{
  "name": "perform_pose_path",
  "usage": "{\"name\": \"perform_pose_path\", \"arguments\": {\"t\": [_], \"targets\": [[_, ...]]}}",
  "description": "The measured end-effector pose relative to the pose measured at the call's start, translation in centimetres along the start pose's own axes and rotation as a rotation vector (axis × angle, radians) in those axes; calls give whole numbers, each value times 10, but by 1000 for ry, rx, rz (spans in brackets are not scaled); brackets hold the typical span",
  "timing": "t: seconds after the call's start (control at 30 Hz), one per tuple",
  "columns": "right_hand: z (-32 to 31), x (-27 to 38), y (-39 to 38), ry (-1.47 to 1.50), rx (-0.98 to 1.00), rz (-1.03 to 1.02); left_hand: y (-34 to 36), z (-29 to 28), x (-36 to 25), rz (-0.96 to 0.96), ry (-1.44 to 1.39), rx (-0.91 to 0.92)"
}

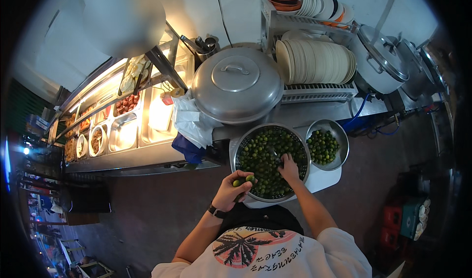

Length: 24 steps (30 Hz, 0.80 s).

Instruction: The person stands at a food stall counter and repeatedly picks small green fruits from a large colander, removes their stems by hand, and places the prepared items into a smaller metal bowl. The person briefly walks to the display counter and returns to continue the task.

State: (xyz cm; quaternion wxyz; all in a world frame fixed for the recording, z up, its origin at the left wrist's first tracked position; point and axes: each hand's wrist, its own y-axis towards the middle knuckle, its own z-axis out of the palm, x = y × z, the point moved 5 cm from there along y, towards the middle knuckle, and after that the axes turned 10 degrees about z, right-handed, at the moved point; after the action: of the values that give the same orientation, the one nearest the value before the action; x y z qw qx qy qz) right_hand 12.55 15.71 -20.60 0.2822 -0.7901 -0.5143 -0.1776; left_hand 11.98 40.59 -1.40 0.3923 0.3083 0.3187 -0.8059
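My left hand (pixel 229 193), with a dark band at its wrist, is closed around a few small green limes (pixel 250 178) at the near left edge of a metal colander (pixel 243 136). Many more of these limes (pixel 265 175) fill the colander. My right hand (pixel 290 169) reaches down into them on the right side, its fingers curled together; the fingertips are partly hidden, so what they grip cannot be made out. Just right of the colander, a smaller metal bowl (pixel 345 141) holds a heap of limes (pixel 322 147). Both vessels rest on a white surface (pixel 328 180).
Behind the colander stands a large lidded pot (pixel 238 88). A rack (pixel 319 97) of plates (pixel 317 61) and more pots (pixel 378 61) are at the back right. On the left is a lit food counter (pixel 123 133) with white plastic bags (pixel 189 120) at its end. Crates (pixel 392 224) sit far right.
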Motion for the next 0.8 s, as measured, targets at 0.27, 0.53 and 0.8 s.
{"name": "perform_pose_path", "arguments": {"t": [0.27,0.53,0.8], "targets": [[-109,96,-81,898,428,-87,15,31,19,84,34,-57],[-162,144,-119,718,525,-328,15,62,5,218,180,-109],[-166,144,-118,819,659,-386,14,67,2,273,326,-106]]}}
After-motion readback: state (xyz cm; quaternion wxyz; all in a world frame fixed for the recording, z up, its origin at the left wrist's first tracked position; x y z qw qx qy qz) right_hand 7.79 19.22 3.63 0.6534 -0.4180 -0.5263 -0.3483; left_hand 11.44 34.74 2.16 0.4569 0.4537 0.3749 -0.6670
